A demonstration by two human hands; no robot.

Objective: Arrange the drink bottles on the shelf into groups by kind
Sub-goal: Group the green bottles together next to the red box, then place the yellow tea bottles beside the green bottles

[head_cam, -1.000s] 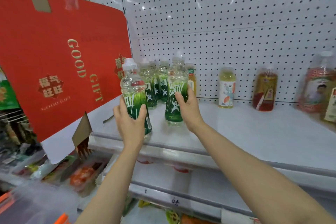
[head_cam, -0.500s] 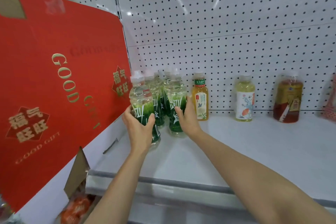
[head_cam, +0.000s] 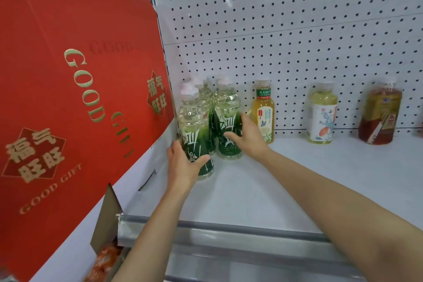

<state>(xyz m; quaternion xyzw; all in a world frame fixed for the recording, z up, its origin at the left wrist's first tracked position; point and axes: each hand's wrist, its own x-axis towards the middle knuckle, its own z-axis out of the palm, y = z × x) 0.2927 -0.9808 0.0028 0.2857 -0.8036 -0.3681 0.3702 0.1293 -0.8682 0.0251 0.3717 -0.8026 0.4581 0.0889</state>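
Nearest, on my left, a red carton reads "GOOD GIFT" in gold. Beyond the shelf edge, my left hand wraps the front green-labelled bottle; my right hand curls round the next green bottle, just right and farther. Both are clear, white-capped, upright. Farther right stand an orange tea bottle, a pale one and a brown one.

Both hands have carried their green-label bottles from near the shelf's front edge back toward its rear left corner: the left hand grips the front bottle, the right hand the second bottle, now pressed against the cluster behind
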